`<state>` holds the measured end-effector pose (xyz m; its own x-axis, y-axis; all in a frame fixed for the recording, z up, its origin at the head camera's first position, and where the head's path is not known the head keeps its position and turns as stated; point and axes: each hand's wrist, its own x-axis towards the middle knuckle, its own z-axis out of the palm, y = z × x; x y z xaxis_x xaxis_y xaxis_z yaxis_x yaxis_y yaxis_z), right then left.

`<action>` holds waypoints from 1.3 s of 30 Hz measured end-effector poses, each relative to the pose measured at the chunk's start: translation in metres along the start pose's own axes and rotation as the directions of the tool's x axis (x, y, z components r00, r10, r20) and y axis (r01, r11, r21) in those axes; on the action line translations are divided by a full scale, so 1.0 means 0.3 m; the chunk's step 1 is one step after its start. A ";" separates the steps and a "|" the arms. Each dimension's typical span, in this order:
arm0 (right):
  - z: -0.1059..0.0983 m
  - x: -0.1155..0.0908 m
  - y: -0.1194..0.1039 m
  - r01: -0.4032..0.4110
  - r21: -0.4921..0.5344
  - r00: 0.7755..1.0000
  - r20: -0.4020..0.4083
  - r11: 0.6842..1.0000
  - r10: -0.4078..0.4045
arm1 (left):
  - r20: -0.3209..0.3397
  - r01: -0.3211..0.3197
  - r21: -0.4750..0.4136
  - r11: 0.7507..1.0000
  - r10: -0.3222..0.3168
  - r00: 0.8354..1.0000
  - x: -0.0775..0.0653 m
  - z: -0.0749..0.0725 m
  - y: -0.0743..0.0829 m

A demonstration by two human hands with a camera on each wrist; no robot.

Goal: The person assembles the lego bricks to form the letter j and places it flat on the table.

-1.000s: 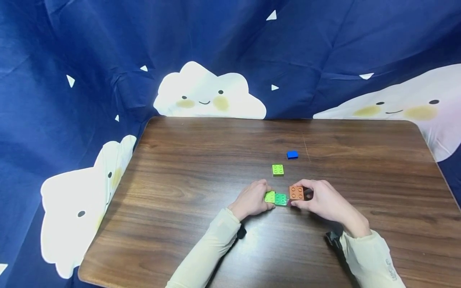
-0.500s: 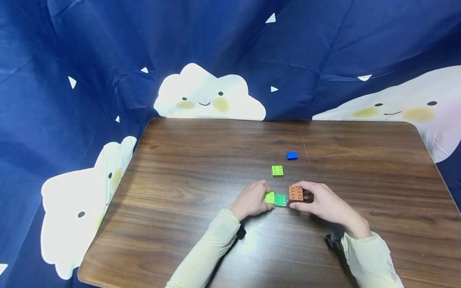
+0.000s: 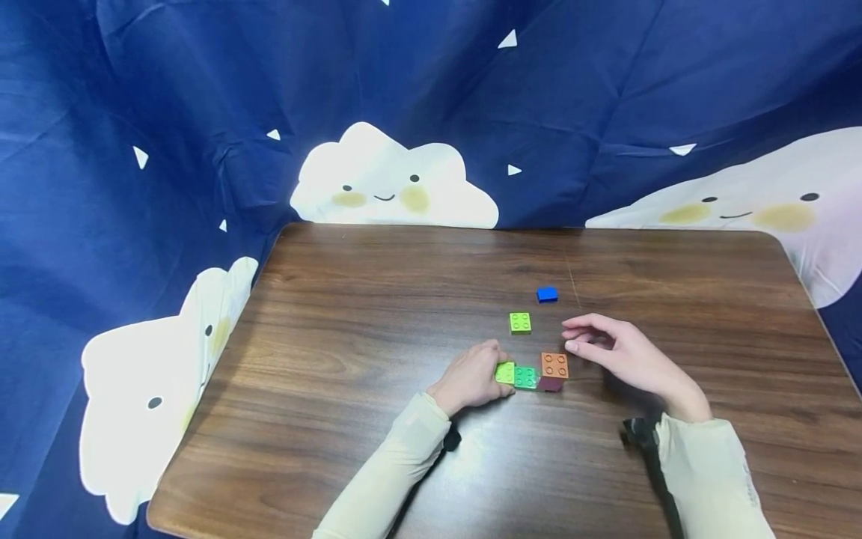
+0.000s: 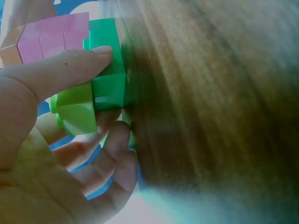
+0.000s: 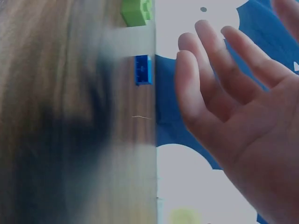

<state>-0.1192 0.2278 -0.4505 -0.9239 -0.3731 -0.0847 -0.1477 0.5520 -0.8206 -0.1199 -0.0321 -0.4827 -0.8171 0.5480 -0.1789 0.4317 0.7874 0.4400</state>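
Observation:
My left hand (image 3: pixel 470 378) grips the left end of a joined brick build on the table. A green brick (image 4: pixel 110 70) forms its base, with a lime brick (image 4: pixel 77 114) on one end. On the other end rises a column of pink bricks (image 4: pixel 56 37), topped by an orange brick (image 3: pixel 555 364). The thumb lies across the green and lime bricks; fingers curl round the opposite side. My right hand (image 3: pixel 622 355) hovers just right of the orange brick and apart from it, holding nothing. Its fingers are loosely bent in the right wrist view.
A loose lime brick (image 3: pixel 520 323) lies behind the build. Farther back is a small blue brick (image 3: pixel 547 295), its hollow side facing the right wrist camera. Beyond the wooden table (image 3: pixel 377 299) hangs a blue cloth (image 3: pixel 539 97) with white clouds.
My right hand has let go of the orange brick and moved back and to the right. The orange brick stays on the column. My left hand keeps its grip.

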 end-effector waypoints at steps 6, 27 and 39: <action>0.016 0.037 0.034 -0.011 0.005 1.000 0.018 1.000 0.011 | -0.003 -0.012 0.006 1.000 0.012 1.000 0.001 0.003 -0.002; 0.110 0.201 0.041 0.091 -0.162 0.994 0.067 0.983 -0.081 | 0.003 -0.007 0.001 1.000 0.007 1.000 0.001 -0.001 0.003; 0.127 0.244 0.056 0.108 -0.244 0.988 0.133 0.964 -0.077 | -0.008 -0.018 0.001 1.000 0.018 1.000 0.000 0.002 -0.001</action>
<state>-0.1758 0.1813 -0.4921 -0.8544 -0.5107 -0.0956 -0.3284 0.6735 -0.6622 -0.1198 -0.0322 -0.4834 -0.8124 0.5597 -0.1637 0.4468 0.7778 0.4420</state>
